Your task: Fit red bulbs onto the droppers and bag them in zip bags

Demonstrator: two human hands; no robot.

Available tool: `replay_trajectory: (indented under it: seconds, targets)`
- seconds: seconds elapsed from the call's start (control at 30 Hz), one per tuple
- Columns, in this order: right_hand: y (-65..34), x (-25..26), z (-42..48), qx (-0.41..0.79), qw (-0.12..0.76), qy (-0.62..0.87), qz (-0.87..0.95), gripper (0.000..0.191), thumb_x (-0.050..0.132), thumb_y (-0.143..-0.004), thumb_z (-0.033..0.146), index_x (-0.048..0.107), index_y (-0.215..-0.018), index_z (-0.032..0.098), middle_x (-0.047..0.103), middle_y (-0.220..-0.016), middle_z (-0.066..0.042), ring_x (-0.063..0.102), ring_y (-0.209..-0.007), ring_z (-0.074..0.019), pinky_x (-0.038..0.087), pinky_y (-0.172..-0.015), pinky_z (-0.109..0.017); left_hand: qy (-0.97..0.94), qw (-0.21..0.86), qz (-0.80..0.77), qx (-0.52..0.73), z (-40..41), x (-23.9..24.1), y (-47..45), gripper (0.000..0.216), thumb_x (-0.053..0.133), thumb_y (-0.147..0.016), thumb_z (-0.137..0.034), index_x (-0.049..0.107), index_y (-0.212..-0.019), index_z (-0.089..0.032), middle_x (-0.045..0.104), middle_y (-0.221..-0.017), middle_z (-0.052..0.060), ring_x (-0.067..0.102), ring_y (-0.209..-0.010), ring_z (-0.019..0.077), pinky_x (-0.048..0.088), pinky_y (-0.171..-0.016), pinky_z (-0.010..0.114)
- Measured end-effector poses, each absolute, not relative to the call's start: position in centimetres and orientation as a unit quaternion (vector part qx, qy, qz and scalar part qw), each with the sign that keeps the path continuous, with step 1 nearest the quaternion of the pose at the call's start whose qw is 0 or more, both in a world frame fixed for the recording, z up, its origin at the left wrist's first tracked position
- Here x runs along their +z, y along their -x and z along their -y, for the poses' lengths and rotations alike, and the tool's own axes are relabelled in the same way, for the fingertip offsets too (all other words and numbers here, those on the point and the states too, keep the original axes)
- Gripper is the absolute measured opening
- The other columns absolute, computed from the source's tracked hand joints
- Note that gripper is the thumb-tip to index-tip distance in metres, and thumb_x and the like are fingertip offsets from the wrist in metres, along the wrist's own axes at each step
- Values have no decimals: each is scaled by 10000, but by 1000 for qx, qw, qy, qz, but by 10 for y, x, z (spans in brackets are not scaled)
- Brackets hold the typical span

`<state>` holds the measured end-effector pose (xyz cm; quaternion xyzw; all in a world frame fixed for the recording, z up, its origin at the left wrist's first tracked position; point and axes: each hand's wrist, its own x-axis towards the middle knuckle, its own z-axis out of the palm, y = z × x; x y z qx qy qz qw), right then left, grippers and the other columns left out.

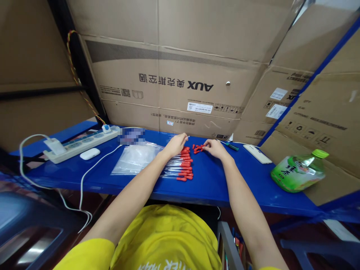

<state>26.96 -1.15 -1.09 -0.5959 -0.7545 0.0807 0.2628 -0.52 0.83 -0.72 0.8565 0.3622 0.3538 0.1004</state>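
Red-tipped clear tubes (pixel 185 164) lie side by side in a stack on the blue table (pixel 209 183), front & ctr., red ends pointing R, clear stems running L. Head view (only one):

L hand (pixel 176 144) is over the far end of the stack, thumb & fingers together, pinched on a small pale piece (pixel 188 136) that pokes out past the fingertips; too small to tell exactly what.

R hand (pixel 216 149) is just R of a little heap of loose red caps (pixel 198 148), fingertips touching its R edge; thumb & index close together, but can't tell if they're clamped on a cap. Heap sits btwn the two hands, apart from the stack.

L of stack: clear plastic bags (pixel 135 159), flat, nr. edge of tubes, w/ a pixelated patch behind. Farther L: white power strip (pixel 91 141) w/ plugs in & a small white case (pixel 90 153) just in front.

R side: green-handled tool (pixel 232 146) just past R hand, then a white phone-like slab (pixel 257 154), then a green-labelled bottle (pixel 298 172) on its side, tilted, cap up/R. Cardboard (pixel 182 22) w/ upside-down AUX print stands behind the table.
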Motion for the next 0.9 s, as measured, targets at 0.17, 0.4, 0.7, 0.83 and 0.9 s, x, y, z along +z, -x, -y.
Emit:
replay_trajectory:
  seconds: [0.17,0.4,0.7,0.83,0.9]
  targets:
    - [-267,0,18,30,323,577,750,41,729,-834,226,716,-870,212,753,-768,-6,669,-688,-171,440,-657,-261,-851,105,-352,376,-6,-5,3,268,384,-1119,-354,567,-990,-208,735,-1013,102,699,-956,242,503,-870,353]
    - [-260,6,23,28,329,547,769,146,667,-829,198,759,-941,211,765,-785,-9,649,-680,-174,441,-680,-269,-860,110,-354,352,-6,-7,3,279,408,-1106,-341,598,-955,-203,741,-976,97,694,-921,235,501,-858,341]
    - [-256,3,23,39,326,537,777,186,633,-876,206,816,-910,210,789,-784,-28,680,-698,-193,487,-712,-289,-858,96,-370,344,-3,-4,2,319,387,-1111,-364,616,-960,-202,750,-962,102,706,-920,245,508,-854,343]
    - [-250,4,24,53,373,514,771,187,671,-868,265,794,-994,201,800,-849,-42,693,-726,-197,519,-734,-305,-860,105,-356,350,0,-3,2,344,358,-1119,-375,629,-980,-214,762,-996,94,720,-957,241,516,-885,336]
    - [-244,7,26,60,409,491,767,185,670,-867,290,777,-990,203,800,-874,-46,701,-743,-198,534,-743,-312,-857,107,-362,350,0,-2,3,344,357,-1121,-381,635,-992,-224,766,-992,86,727,-958,240,517,-882,330]
